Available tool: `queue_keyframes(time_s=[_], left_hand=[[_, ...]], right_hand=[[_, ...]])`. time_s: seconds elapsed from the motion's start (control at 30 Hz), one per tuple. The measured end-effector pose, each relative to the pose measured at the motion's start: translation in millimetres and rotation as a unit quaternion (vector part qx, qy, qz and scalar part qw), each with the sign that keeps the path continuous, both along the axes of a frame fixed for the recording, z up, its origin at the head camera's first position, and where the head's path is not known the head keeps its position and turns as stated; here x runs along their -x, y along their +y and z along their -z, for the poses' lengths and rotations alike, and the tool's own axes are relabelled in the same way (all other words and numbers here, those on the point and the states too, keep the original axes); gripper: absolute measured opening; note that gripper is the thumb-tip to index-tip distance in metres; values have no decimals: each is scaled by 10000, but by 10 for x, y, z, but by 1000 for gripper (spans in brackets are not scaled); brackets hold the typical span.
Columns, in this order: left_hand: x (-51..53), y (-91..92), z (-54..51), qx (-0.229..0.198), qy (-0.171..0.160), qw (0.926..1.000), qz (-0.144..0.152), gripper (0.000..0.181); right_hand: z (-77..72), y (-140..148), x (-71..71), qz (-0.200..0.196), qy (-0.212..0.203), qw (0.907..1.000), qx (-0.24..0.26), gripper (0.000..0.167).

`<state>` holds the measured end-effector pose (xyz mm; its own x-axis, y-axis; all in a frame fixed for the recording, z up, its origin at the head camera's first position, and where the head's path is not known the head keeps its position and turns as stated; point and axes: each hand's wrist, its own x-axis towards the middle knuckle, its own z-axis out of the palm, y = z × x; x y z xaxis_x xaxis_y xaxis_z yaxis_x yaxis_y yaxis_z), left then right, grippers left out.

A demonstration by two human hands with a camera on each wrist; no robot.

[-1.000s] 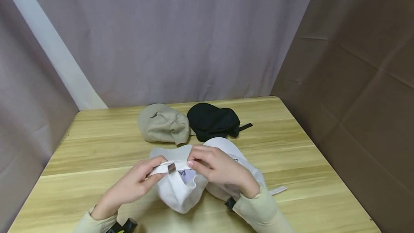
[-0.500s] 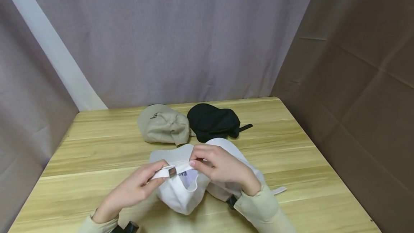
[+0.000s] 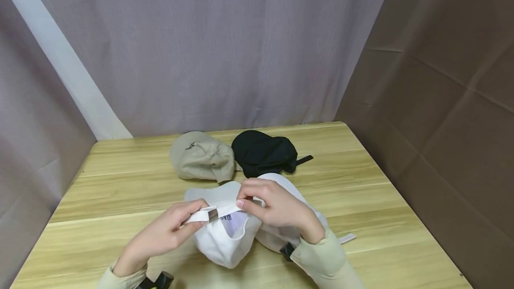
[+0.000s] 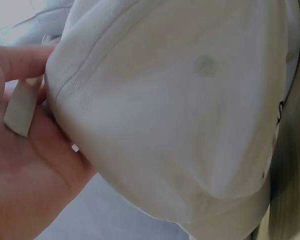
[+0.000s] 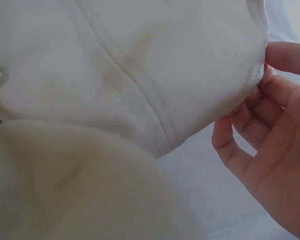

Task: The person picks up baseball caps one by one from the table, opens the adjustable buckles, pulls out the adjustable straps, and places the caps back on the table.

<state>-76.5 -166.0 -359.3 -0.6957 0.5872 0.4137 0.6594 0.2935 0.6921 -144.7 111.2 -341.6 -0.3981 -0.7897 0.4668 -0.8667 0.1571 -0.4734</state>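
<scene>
A white baseball cap [image 3: 226, 251] is held with its back opening facing me, dark lettering showing inside. My left hand [image 3: 160, 231] pinches the left part of its back strap [image 3: 196, 216], close to a metal buckle [image 3: 213, 215]. In the left wrist view, a loose strap end [image 4: 22, 107] lies across that hand's fingers, beside the cap's crown [image 4: 165, 115]. On the other side, my right hand [image 3: 277, 206] pinches the cap's edge at the strap's right end. The right wrist view shows its fingertips on the fabric [image 5: 205, 65].
A second white cap [image 3: 287, 183] lies under my right forearm, its strap tail [image 3: 347, 238] sticking out rightward. Farther back, a beige cap [image 3: 202, 157] and a black cap [image 3: 263, 153] lie side by side on the wooden table [image 3: 120, 182]. Grey curtain [image 3: 221, 48] hangs behind.
Both hands keep their grip on the cap's strap. The right hand has shifted slightly rightward, and the strap has dipped a little at the left hand. The other caps lie unmoved.
</scene>
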Motion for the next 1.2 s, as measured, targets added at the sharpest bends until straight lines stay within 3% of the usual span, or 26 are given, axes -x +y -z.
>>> queue_keyframes(time_s=[0.2, 0.47, 0.7, 0.93, 1.2], left_hand=[[-28, -23, 32, -238, 20, 9993, -273, 30], [4, -11, 32, -161, 268, 9994, 177, 26], [-4, -43, 60, -296, 136, 9993, -171, 30], [19, -35, 59, -248, 320, 9989, 220, 28], [5, -25, 54, -451, 326, 9981, -278, 29]], right_hand=[[-6, -30, -27, -30, -61, 10000, 61, 15], [9, 13, -13, -16, -140, 9998, 157, 15], [34, -4, 20, -282, -141, 9992, 245, 16], [15, 11, 45, -176, 83, 9996, 193, 15], [23, 18, 36, -132, 67, 9997, 169, 16]])
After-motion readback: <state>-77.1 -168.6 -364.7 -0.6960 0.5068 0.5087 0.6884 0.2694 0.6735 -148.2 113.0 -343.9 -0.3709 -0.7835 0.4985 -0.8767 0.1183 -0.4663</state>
